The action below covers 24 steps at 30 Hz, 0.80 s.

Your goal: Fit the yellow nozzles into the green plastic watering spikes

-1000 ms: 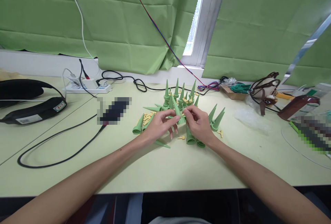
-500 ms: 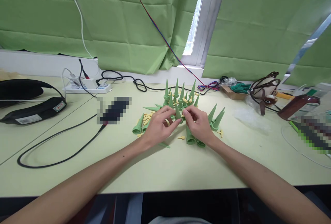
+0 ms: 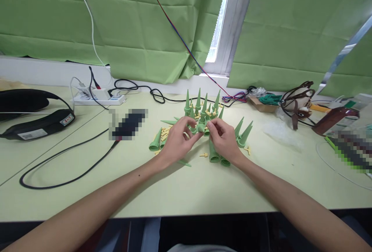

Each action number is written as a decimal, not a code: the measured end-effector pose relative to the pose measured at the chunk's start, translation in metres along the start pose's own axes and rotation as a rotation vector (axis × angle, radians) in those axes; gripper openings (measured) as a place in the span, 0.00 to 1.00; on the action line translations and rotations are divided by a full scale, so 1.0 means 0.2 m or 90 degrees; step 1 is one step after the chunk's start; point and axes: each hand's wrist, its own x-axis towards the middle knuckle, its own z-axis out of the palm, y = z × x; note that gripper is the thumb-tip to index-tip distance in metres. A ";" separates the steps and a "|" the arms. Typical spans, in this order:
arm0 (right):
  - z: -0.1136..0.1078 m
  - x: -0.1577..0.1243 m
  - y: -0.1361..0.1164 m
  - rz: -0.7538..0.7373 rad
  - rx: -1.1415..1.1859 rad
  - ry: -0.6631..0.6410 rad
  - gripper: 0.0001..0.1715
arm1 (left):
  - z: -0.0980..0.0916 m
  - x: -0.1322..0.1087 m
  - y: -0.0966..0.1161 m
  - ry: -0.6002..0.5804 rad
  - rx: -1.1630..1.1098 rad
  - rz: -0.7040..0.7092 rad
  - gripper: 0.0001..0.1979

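My left hand (image 3: 177,138) curls its thumb and fingertips around a green plastic cone (image 3: 200,127), its wide end turned towards me. My right hand (image 3: 224,138) pinches a tiny yellow plastic piece (image 3: 206,128) against the side of that cone; the fingers partly cover it. Behind the hands, several green cones (image 3: 198,102) stand upright with yellow pieces in them. Under my right hand lie green cones with open bases (image 3: 214,158). Left of my left hand are a lying cone (image 3: 155,142) and a heap of yellow pieces (image 3: 165,132).
One loose yellow piece (image 3: 204,155) lies between my wrists, another (image 3: 247,150) to the right. A phone-like black device (image 3: 129,125) with a cable is at left, near a power strip (image 3: 99,99). Plastic film (image 3: 283,133) and a brown bag (image 3: 299,99) sit at right.
The cone in my left hand has tipped from point-up so that its wide end faces me. My right hand stays close beside it.
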 end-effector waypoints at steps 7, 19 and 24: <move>-0.01 0.01 0.00 -0.001 0.014 0.015 0.16 | 0.01 0.02 -0.04 -0.154 -0.224 -0.190 0.18; -0.01 0.01 -0.01 -0.034 0.016 -0.001 0.13 | 0.00 0.03 0.01 -0.208 -0.463 -0.304 0.22; -0.01 0.00 0.00 -0.031 -0.006 -0.004 0.13 | 0.00 0.02 0.01 -0.199 -0.457 -0.301 0.20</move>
